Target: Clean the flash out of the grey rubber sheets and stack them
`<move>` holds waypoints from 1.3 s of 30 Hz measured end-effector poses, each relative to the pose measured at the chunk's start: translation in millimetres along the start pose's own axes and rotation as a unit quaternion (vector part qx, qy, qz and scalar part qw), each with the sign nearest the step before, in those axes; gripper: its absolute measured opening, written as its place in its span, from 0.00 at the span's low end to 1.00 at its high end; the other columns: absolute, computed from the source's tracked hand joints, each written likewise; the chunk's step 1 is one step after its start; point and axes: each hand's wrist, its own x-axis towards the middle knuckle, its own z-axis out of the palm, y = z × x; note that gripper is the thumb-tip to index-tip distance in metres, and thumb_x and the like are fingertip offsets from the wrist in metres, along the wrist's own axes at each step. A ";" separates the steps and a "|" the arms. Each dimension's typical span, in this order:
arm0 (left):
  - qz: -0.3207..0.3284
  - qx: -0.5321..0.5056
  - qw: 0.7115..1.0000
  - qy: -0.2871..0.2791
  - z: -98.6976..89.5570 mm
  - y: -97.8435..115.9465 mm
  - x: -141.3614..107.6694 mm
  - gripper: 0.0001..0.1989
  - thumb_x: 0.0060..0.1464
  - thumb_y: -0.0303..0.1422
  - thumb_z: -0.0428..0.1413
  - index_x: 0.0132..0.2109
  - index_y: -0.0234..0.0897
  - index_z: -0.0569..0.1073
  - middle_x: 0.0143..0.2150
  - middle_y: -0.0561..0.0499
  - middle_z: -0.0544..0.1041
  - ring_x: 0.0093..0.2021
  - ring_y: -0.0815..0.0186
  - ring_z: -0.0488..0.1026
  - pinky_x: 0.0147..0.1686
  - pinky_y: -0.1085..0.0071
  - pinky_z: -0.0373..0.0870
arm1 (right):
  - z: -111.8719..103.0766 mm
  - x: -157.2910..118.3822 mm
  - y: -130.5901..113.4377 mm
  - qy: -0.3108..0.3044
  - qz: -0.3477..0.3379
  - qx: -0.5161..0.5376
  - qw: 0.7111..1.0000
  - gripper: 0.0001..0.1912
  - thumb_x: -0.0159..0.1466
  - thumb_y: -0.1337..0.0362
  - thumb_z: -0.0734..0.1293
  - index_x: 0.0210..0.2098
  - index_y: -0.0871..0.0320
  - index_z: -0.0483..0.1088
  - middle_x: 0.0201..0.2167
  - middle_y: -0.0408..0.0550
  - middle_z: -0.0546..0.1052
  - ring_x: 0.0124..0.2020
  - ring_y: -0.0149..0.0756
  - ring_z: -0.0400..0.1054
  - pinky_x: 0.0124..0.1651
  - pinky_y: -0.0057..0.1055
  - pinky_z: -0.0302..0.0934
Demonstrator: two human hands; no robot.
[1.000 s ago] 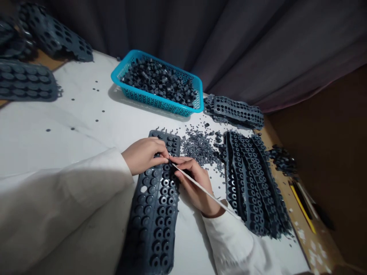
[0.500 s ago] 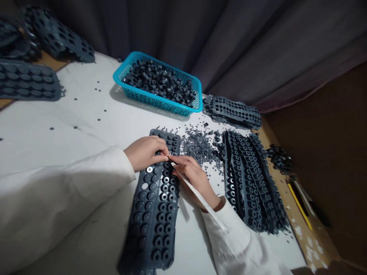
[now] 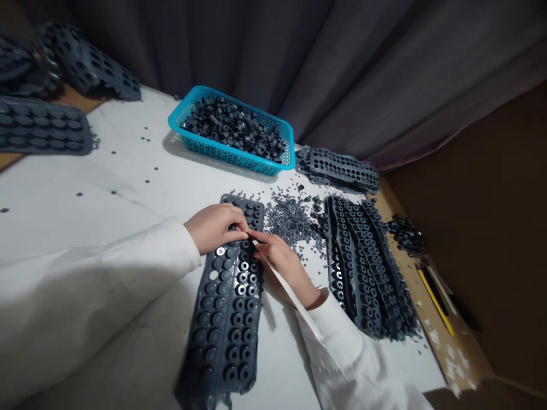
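Right at the centre, our left grip (image 3: pixel 216 228) has thumb and fingertips pressed together over the dark grey, rubbery-looking sheet with round raised studs (image 3: pixel 226 302); whether anything's caught between them is too small to tell. Our right grip (image 3: pixel 284 265) is pinching the long, thin, flat white tool (image 3: pixel 294 302), its tip right beside the left fingertips and the rest trailing back over our wrist. Guessing that's for fine control up front, with the left steadying the work.

The sheet lies flat under both hands on the smooth white desk (image 3: pixel 128 219), lengthwise towards us, probably so every row is reachable. Studs on its right side have ringed centres; most of the left ones look plain and solid, and one gap shows white.

Just right of that we have a loose heap of tiny flat dark grey discs (image 3: pixel 290 219), then overlapping ring-studded dark grey strips (image 3: pixel 367 267) with ragged ends. Farther back, our turquoise perforated plastic basket (image 3: pixel 231 155) corrals chunky, slightly shiny dark pieces (image 3: pixel 233 128), presumably to stop them wandering.
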 end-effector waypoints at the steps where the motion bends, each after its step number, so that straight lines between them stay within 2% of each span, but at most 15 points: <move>1: 0.001 -0.001 1.000 0.001 0.1 -0.2 0.1 0.03 0.53 0.29 0.57 0.32 0.36 0.75 0.33 0.52 0.75 0.37 0.64 0.70 0.38 0.70 0.63 | 0.7 -0.1 0.4 0.006 0.005 0.002 1.000 0.07 0.66 0.67 0.58 0.39 0.55 0.67 0.53 0.52 0.71 0.52 0.37 0.65 0.53 0.39 0.63; 5: 0.008 -0.006 1.000 0.004 0.4 -1.8 0.1 0.03 0.53 0.29 0.57 0.32 0.36 0.75 0.32 0.52 0.75 0.37 0.64 0.70 0.38 0.70 0.63 | 3.2 -0.2 -0.9 0.038 0.034 0.008 0.999 0.05 0.66 0.65 0.59 0.38 0.54 0.66 0.53 0.52 0.71 0.52 0.37 0.67 0.52 0.39 0.63; 8: 0.013 -0.008 1.000 0.004 0.3 -3.5 -0.4 0.03 0.53 0.30 0.57 0.33 0.36 0.75 0.32 0.52 0.75 0.36 0.64 0.70 0.38 0.70 0.63 | 2.2 -0.6 -4.2 0.079 0.076 0.061 0.992 0.04 0.66 0.65 0.59 0.38 0.54 0.64 0.52 0.53 0.72 0.52 0.37 0.68 0.52 0.39 0.64; 12: 0.026 -0.012 1.000 0.000 0.0 -4.5 -1.3 0.03 0.52 0.30 0.56 0.35 0.37 0.75 0.33 0.52 0.75 0.37 0.65 0.70 0.38 0.70 0.64 | -2.7 -2.3 -7.1 0.155 0.123 0.148 0.969 0.04 0.66 0.63 0.61 0.40 0.55 0.63 0.52 0.56 0.72 0.54 0.39 0.67 0.53 0.40 0.62; 15: 0.031 -0.013 0.999 0.001 0.0 -4.6 -1.9 0.04 0.53 0.32 0.55 0.35 0.37 0.75 0.34 0.52 0.75 0.37 0.65 0.70 0.38 0.70 0.64 | -5.0 -3.1 -8.0 0.183 0.148 0.190 0.953 0.05 0.65 0.62 0.62 0.39 0.56 0.64 0.54 0.57 0.70 0.54 0.40 0.67 0.55 0.42 0.61; 24: 0.042 -0.004 0.999 0.004 1.1 -7.7 -2.6 0.05 0.54 0.31 0.55 0.34 0.36 0.74 0.33 0.51 0.74 0.37 0.64 0.69 0.38 0.70 0.62 | -1.3 0.2 -11.8 0.071 0.129 0.205 0.968 0.05 0.64 0.61 0.63 0.37 0.55 0.66 0.50 0.53 0.73 0.54 0.39 0.67 0.56 0.42 0.60; 39: 0.031 0.015 0.999 0.004 1.1 -4.9 -1.5 0.04 0.53 0.30 0.55 0.34 0.36 0.74 0.33 0.52 0.74 0.37 0.64 0.69 0.38 0.70 0.63 | -2.8 2.2 -7.4 0.050 0.086 0.151 0.984 0.05 0.66 0.61 0.61 0.38 0.54 0.66 0.48 0.52 0.74 0.51 0.38 0.68 0.52 0.38 0.62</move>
